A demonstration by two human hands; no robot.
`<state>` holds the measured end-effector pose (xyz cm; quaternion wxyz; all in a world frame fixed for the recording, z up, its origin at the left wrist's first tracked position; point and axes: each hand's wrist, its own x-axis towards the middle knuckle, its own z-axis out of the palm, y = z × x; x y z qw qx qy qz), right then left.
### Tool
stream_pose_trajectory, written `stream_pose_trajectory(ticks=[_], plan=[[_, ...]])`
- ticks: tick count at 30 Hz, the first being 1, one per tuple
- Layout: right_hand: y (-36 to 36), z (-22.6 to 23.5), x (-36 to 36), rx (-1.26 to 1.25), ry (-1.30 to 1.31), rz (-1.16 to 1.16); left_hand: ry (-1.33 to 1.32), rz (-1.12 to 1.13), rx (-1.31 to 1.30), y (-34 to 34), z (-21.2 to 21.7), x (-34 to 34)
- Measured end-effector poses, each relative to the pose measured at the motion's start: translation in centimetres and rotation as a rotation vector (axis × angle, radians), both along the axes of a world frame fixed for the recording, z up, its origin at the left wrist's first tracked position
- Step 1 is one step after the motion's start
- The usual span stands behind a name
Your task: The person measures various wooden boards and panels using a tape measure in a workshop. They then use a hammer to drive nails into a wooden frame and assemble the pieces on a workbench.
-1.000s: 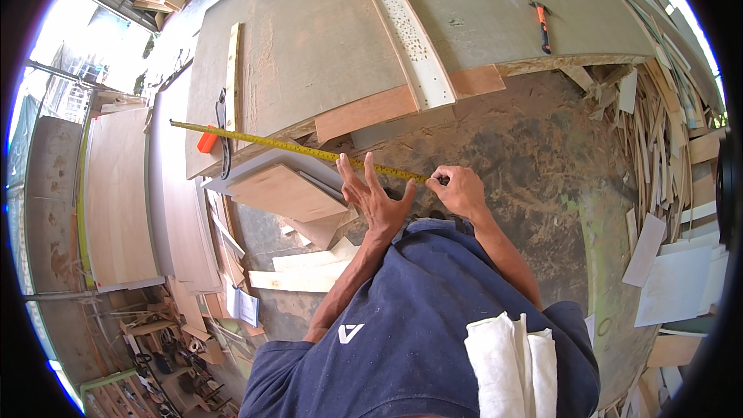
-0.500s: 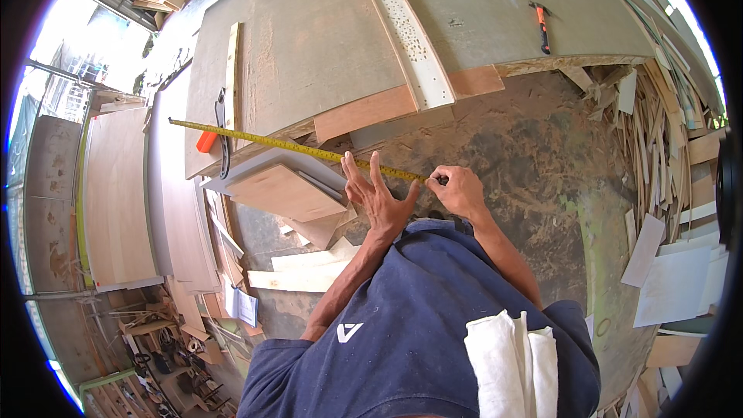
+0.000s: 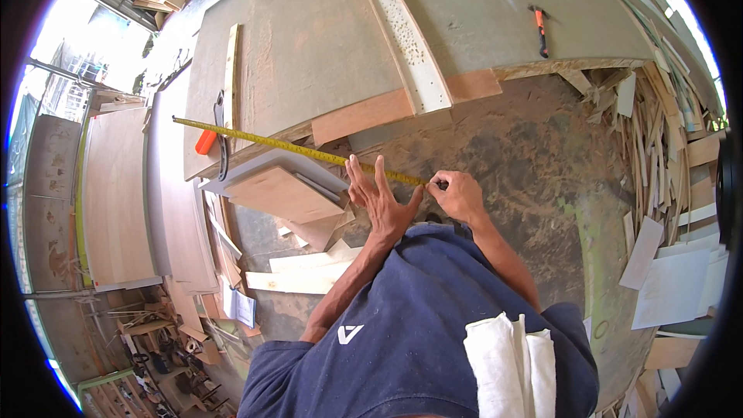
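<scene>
A yellow tape measure blade (image 3: 271, 142) stretches from the far left, over the workbench's near edge, to my hands in front of my body. My right hand (image 3: 460, 197) is closed at the blade's near end, with thumb and forefinger pinched; a small dark part shows between them. My left hand (image 3: 379, 205) has its fingers spread and raised across the blade, and its thumb points toward my right fingertips. Whether the left palm touches the blade is hidden. Near the blade's far end, a saw with an orange handle (image 3: 206, 142) and dark frame hangs over the bench corner.
The large workbench (image 3: 309, 46) carries a wooden strip (image 3: 231, 70), a white speckled board (image 3: 410, 54) and an orange-handled hammer (image 3: 540, 35). Thin panels (image 3: 282, 193) lean below its edge. Scrap strips (image 3: 658, 147) pile up at right; tall boards (image 3: 120, 201) stand at left.
My hands and the tape blade have shifted very slightly to the right. The grip and the spread of the left fingers look the same.
</scene>
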<state>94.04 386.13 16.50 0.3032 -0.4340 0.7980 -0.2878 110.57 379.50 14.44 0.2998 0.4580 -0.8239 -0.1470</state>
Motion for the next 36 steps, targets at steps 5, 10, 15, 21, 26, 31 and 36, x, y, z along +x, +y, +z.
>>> stream_pose_trajectory(ticks=[5,10,15,21,26,31,36], plan=[[0.9,-2.1,-1.1,-0.096,-0.077,-0.031,0.110,-0.022,-0.008,1.0,-0.4,0.2],[1.0,-7.1,-2.1,-0.217,-0.280,-0.122,0.191,0.185,0.073,-0.3,-1.1,1.6],[-0.9,-5.1,-4.0,-0.202,-0.567,-0.394,0.188,0.358,0.202,-3.2,-4.1,2.6],[-2.5,-10.3,-10.4,-0.285,-0.508,-0.455,0.209,0.228,0.275,-9.3,-6.5,-2.4],[-6.8,-9.4,-15.6,-0.244,-0.594,-0.673,0.215,0.017,0.292,-18.4,-7.4,-10.6],[-12.3,-9.8,-22.2,-0.476,-0.570,-0.796,0.039,0.062,0.394,-24.0,-4.4,-20.4],[-18.1,-10.4,-28.2,-0.436,-0.414,-0.859,-0.098,0.148,0.566,-26.0,-4.5,-26.4]])
